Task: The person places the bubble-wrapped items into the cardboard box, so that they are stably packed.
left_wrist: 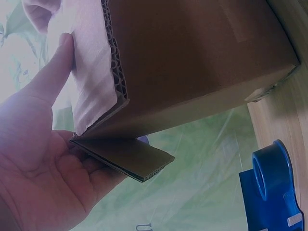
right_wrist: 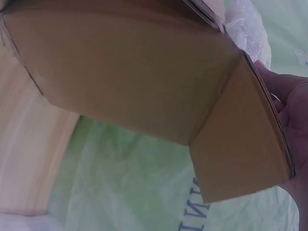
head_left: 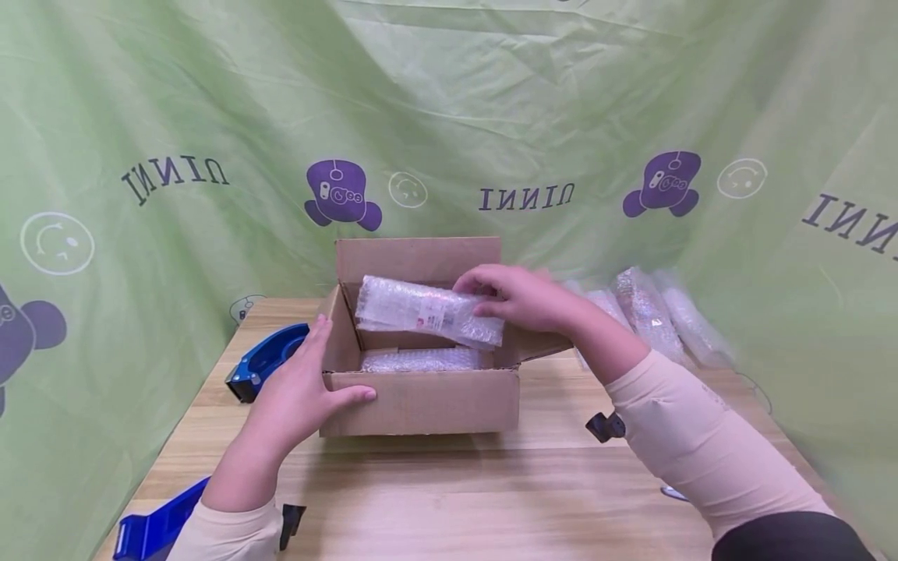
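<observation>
An uncovered cardboard box (head_left: 421, 401) stands at mid-table with its flaps spread. My right hand (head_left: 522, 298) pinches the right end of a bubble-wrapped package (head_left: 393, 304) bearing a small printed label, held tilted over the box's opening. Another bubble-wrapped package (head_left: 421, 359) lies inside the box, partly hidden by the front wall. At the front left corner, my left hand (head_left: 298, 393) rests on the box with fingers extended along the left flap; its thumb (left_wrist: 57, 67) lies on the front flap. In the right wrist view, the side flap (right_wrist: 240, 139) partly covers my right hand.
A blue tape dispenser (head_left: 270, 358) stands left of the box, and another blue object (head_left: 164, 522) sits at the near left, partly behind the left forearm. Several bubble-wrapped packages (head_left: 648, 312) lie at the back right. A green printed curtain (head_left: 449, 117) surrounds the table.
</observation>
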